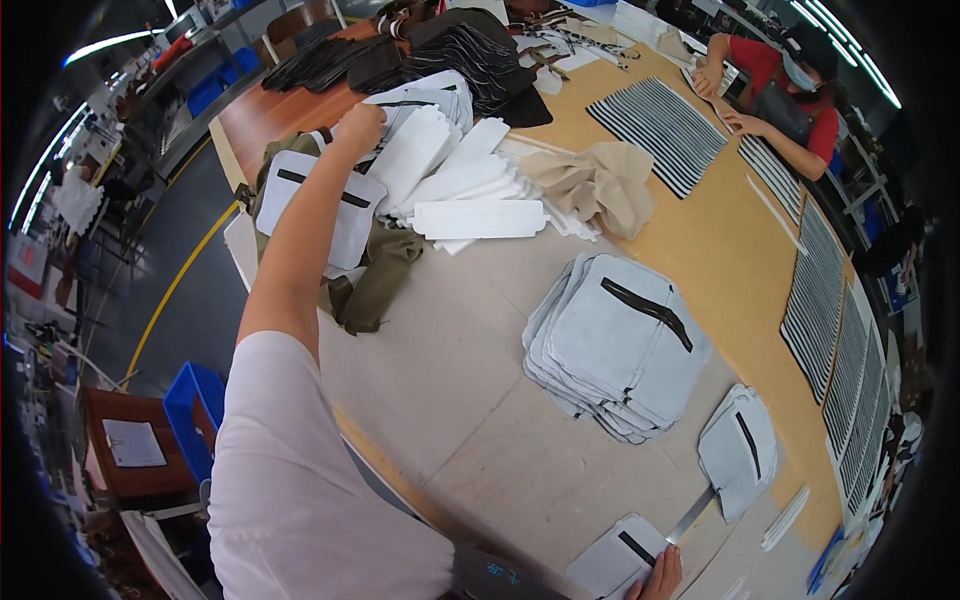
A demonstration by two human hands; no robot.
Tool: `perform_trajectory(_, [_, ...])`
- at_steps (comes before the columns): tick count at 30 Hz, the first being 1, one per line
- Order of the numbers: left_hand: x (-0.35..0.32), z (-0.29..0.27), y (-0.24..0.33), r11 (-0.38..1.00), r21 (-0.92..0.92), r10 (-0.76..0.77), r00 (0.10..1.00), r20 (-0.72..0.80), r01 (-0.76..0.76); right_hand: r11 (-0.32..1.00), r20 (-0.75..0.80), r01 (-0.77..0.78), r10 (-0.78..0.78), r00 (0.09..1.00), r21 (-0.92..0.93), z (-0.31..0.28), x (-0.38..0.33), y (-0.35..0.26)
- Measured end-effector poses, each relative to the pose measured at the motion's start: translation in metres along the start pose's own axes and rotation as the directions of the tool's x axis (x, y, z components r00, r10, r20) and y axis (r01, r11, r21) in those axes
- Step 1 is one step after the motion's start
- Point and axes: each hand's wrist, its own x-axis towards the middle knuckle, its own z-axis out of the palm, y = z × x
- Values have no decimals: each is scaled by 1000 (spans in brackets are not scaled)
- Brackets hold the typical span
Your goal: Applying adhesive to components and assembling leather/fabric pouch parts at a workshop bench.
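My left arm stretches to the far left of the table. The left hand (358, 130) is closed, its fingers bent down at a stack of pale grey fabric panels (445, 88); what its fingertips grip is hidden. Under that forearm lies a grey panel with black strips (345, 215), on olive cloth (385, 270). At the lower right edge, my right hand (660, 577) has its fingers closed at the near end of a flat metal strip (690, 517). It rests beside a grey panel with a black slot-like strip (612, 560). The metal strip's far end touches another grey panel (738, 450).
A thick stack of grey panels (625, 340) stands mid-table. White strips (480, 220) and beige cloth (600, 190) lie behind it, near dark stacked pieces (465, 65). Striped pieces (660, 130) line the right side. A co-worker in red (760, 65) sits across the table.
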Motion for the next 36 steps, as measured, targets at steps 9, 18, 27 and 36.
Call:
perform_trajectory(9, [1, -9, -8, 907, 161, 349, 909, 226, -388, 1000, 1, -9, 9, 1000, 12, -2, 1, -3])
perform_trajectory(18, [-12, 5, 1, 846, 347, 382, 914, 134, -405, 1000, -18, -12, 12, 1000, -2, -2, 1, -6])
perform_trajectory(27, [6, -7, -1, 945, 281, 200, 975, -95, -166, 1000, -34, -9, 8, 999, -9, 0, 4, -6])
perform_trajectory(36, [23, -31, -17, 963, 144, 257, 934, -250, -227, 1000, -47, -8, 8, 999, 0, -2, 8, -11])
